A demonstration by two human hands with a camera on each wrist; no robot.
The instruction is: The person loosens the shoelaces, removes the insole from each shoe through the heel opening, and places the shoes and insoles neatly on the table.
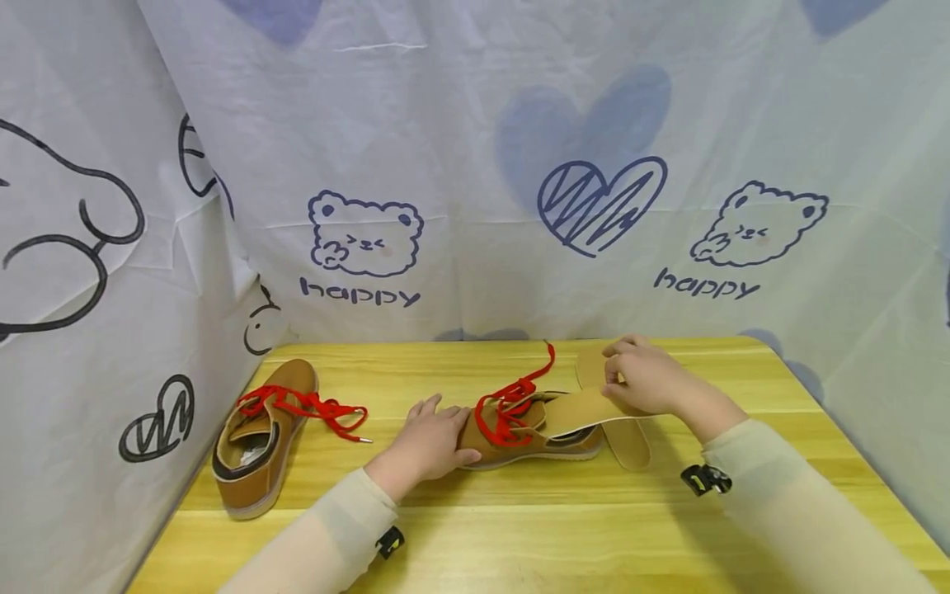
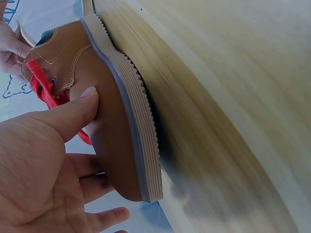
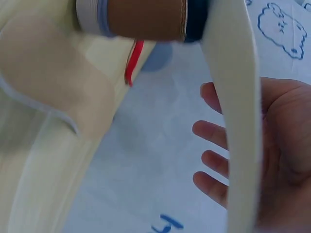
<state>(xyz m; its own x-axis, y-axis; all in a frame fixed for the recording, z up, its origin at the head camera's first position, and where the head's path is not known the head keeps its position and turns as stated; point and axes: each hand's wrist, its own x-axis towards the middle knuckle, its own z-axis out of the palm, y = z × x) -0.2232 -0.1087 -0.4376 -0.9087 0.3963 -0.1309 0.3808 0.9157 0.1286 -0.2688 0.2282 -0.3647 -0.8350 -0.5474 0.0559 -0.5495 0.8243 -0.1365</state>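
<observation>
A brown shoe (image 1: 575,448) with red laces (image 1: 512,404) lies sideways on the table, its toe to the left. My left hand (image 1: 426,445) holds the toe, with the thumb (image 2: 73,114) on one side of the upper and the fingers on the other. From the shoe's opening a tan insole (image 1: 582,408) sticks out to the right, its front part hidden inside. My right hand (image 1: 647,378) grips the protruding heel end, and the right wrist view shows the insole's pale edge between thumb side and fingertips (image 3: 209,135).
A second insole (image 1: 631,445) lies flat on the table, partly under the right hand and the held insole. At the left edge stands the other brown shoe (image 1: 256,491), its red laces loose. White printed cloth (image 1: 460,247) hangs behind the wooden table (image 1: 475,528).
</observation>
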